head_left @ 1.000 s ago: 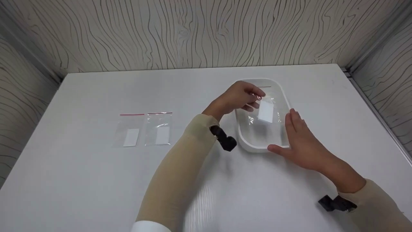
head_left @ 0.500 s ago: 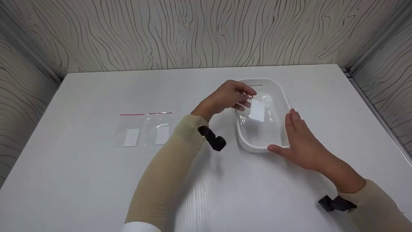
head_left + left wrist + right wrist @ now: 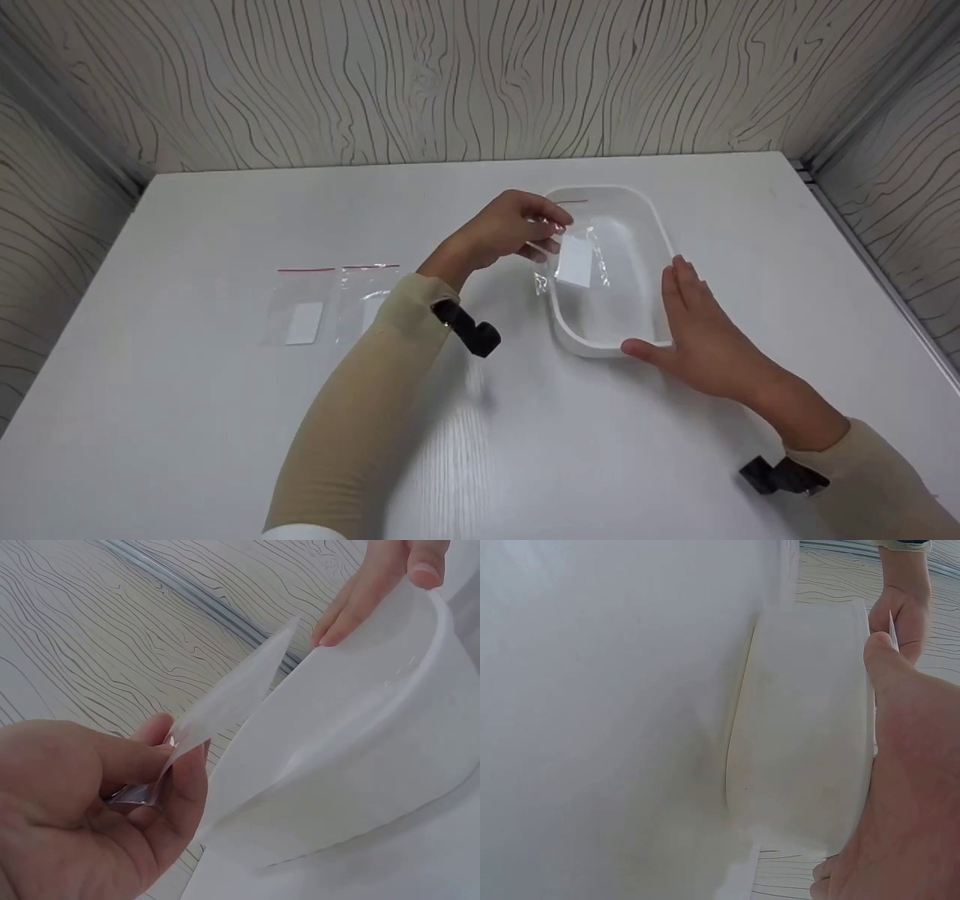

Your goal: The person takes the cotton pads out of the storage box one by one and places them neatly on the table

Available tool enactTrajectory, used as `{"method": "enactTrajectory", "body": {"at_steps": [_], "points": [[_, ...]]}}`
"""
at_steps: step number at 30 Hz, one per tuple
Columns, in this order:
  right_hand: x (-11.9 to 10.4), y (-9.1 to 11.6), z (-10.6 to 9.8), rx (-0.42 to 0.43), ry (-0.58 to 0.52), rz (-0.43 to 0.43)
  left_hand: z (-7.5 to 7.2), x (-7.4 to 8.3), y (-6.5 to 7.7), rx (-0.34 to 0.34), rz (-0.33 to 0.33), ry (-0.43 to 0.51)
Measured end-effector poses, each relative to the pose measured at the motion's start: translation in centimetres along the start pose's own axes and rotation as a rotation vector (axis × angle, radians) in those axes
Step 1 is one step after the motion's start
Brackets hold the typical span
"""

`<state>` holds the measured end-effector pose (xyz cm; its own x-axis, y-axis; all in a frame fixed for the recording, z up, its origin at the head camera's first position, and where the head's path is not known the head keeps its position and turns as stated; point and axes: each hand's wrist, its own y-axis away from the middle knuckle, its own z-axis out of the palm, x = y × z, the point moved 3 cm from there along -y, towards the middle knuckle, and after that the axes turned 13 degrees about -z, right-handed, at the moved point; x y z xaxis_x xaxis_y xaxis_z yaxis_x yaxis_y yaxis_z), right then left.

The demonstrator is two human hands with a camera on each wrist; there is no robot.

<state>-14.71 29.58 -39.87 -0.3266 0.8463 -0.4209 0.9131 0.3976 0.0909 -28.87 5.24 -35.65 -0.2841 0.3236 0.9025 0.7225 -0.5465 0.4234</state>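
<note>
My left hand [image 3: 504, 231] pinches a clear zip bag [image 3: 232, 694] between thumb and fingers. The bag has a red line along its top and a white rectangular piece [image 3: 574, 262] in it. It hangs above the left rim of a white rounded tub [image 3: 585, 348]. My right hand [image 3: 709, 341] rests on the tub's near right corner with straight fingers along the side and the thumb on the near rim. In the right wrist view, the tub's outer wall [image 3: 802, 727] lies against that hand. No other thing shows inside the tub.
Two more zip bags lie side by side on the white table [image 3: 187, 420] to the left: the outer bag [image 3: 304, 307] and the inner bag [image 3: 367, 289], partly hidden by my left forearm. A wood-grain panel [image 3: 450, 82] stands behind the table.
My left hand has moved left with the zip bag, from over the tub's middle to its left rim. The left forearm now covers part of one lying bag. My right hand stays put.
</note>
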Motion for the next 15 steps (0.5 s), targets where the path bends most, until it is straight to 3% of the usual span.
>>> {"method": "enactTrajectory", "body": {"at_steps": [15], "points": [[-0.1, -0.1, -0.1, 0.004, 0.004, -0.009, -2.5, -1.4, 1.6, 0.037, -0.025, -0.030]]}}
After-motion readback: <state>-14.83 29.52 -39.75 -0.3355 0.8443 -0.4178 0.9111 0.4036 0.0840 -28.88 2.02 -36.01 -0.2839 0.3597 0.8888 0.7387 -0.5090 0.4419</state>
